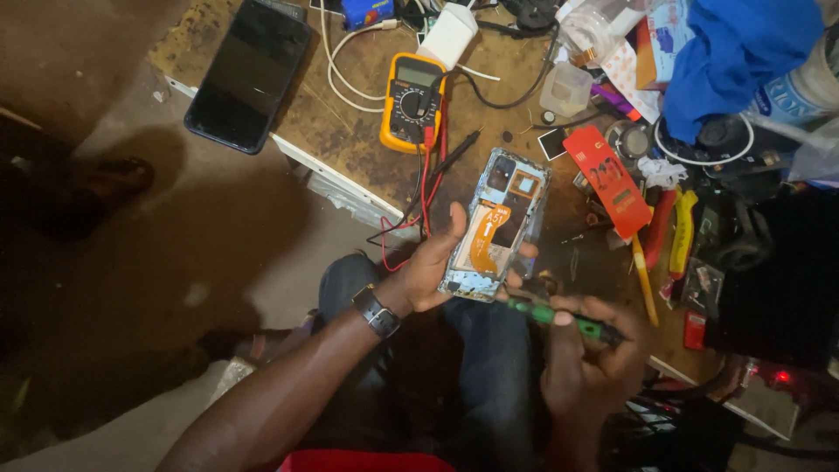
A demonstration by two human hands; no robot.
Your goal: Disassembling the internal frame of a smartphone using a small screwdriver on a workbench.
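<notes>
Above cluttered workbench (350, 131), opened phone (495, 225), orange ribbon.

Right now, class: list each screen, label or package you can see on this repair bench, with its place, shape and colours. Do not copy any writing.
Phone: bench's far left corner, flat rectangle, dark blank screen.
Multimeter: bench centre back, yellow case, small grey display, black dial.
Red card package: right of the opened phone, slanted red rectangle.
Opened phone: in left hand, orange label strip inside.
</notes>
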